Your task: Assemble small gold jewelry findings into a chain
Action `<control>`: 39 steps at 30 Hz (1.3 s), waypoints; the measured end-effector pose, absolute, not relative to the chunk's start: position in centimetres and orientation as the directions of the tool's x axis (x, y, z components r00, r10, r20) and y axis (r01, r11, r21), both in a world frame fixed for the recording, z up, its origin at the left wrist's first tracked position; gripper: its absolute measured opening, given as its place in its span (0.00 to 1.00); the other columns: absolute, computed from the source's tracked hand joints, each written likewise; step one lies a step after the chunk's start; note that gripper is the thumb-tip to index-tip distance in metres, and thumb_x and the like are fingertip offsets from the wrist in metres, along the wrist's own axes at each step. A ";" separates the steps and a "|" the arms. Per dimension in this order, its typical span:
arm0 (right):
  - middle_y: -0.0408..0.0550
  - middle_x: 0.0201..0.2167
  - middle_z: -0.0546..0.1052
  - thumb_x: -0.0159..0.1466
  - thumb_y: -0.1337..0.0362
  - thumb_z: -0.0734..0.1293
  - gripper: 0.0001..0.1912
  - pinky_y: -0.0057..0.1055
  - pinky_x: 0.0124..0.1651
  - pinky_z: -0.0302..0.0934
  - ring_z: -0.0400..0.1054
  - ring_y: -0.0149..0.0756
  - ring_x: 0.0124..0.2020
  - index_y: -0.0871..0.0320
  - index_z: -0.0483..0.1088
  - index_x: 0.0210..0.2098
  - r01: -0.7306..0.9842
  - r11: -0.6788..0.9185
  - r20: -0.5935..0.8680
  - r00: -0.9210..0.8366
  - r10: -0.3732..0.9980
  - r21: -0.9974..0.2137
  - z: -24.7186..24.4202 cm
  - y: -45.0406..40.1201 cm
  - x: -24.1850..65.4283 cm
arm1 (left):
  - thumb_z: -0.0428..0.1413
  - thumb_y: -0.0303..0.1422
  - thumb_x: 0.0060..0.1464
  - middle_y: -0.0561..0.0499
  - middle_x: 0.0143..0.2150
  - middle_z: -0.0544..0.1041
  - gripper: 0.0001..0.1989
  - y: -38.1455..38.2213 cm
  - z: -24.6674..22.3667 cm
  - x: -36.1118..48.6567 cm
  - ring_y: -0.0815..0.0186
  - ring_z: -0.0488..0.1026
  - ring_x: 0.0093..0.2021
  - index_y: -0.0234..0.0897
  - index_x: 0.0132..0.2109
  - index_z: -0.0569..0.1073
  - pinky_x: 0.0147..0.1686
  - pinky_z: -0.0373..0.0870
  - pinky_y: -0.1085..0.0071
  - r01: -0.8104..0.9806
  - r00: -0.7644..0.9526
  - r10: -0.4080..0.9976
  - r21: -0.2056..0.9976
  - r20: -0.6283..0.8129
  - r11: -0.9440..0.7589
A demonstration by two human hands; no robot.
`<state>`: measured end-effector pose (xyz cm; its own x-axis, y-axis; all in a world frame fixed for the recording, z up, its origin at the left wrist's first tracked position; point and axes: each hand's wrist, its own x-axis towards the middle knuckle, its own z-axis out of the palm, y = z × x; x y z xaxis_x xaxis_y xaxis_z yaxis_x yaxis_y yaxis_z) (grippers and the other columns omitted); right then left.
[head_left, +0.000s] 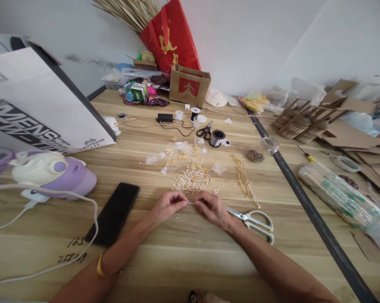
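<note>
My left hand [167, 207] and my right hand [211, 208] meet just above the wooden table, fingertips pinched. Between them runs a short, thin silvery strand of small links or beads [191, 203], with each hand closed on one end. Its exact kind is too small to make out. Right beyond my fingers spreads a pile of gold and clear beads [193, 177]. A pair of white-handled scissors [253, 219] lies beside my right wrist, its blades partly hidden. Gold chains [245, 181] lie to the right of the pile.
A black phone [114, 214] lies left of my left forearm, near a white cable [97, 210] and a purple-white device [56, 172]. Farther back are a wire spool [217, 138], black scissors [204, 132] and a cardboard box [190, 85]. Wrapped sticks [341, 195] lie at right.
</note>
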<state>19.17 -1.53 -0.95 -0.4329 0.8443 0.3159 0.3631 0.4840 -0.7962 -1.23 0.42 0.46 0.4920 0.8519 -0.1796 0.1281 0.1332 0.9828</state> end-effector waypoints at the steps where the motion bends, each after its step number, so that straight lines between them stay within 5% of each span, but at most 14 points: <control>1: 0.46 0.29 0.73 0.68 0.62 0.59 0.10 0.28 0.34 0.62 0.66 0.32 0.29 0.58 0.69 0.35 0.366 0.486 0.316 -0.434 0.843 -0.794 -0.9 -1.5 19.2 | 0.58 0.36 0.48 0.55 0.24 0.69 0.09 0.4 0.5 -1.2 0.70 0.64 0.27 0.33 0.29 0.72 0.29 0.61 0.74 0.126 0.484 0.858 0.984 -0.172 0.126; 12: 0.44 0.25 0.72 0.69 0.62 0.59 0.10 0.26 0.31 0.61 0.66 0.30 0.26 0.57 0.69 0.37 0.383 0.473 0.268 -0.478 0.836 -0.793 -0.8 -1.9 19.1 | 0.61 0.36 0.46 0.53 0.25 0.73 0.09 0.5 0.5 -1.2 0.70 0.66 0.27 0.33 0.31 0.76 0.30 0.62 0.74 0.085 0.457 0.874 0.986 -0.164 0.140; 19: 0.50 0.33 0.76 0.68 0.63 0.59 0.09 0.29 0.36 0.64 0.69 0.34 0.32 0.58 0.70 0.39 0.412 0.533 0.322 -0.479 0.816 -0.739 0.4 -1.6 19.3 | 0.62 0.38 0.45 0.55 0.25 0.70 0.11 0.4 0.6 -1.4 0.71 0.65 0.26 0.33 0.30 0.74 0.29 0.61 0.75 0.046 0.519 0.825 0.971 -0.223 0.233; 39: 0.45 0.25 0.72 0.69 0.61 0.58 0.11 0.26 0.29 0.57 0.62 0.30 0.23 0.58 0.70 0.37 0.552 0.495 0.222 -0.488 0.844 -0.671 1.8 -1.3 19.9 | 0.62 0.40 0.44 0.56 0.23 0.68 0.13 0.6 0.0 -1.7 0.72 0.63 0.26 0.34 0.29 0.73 0.29 0.61 0.75 -0.022 0.547 0.809 0.963 -0.213 0.269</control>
<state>19.94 -1.34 1.84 -0.4877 0.8443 0.2222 0.5517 0.4953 -0.6711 -1.70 0.59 -0.04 0.5470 0.8095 -0.2135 -0.0222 0.2690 0.9629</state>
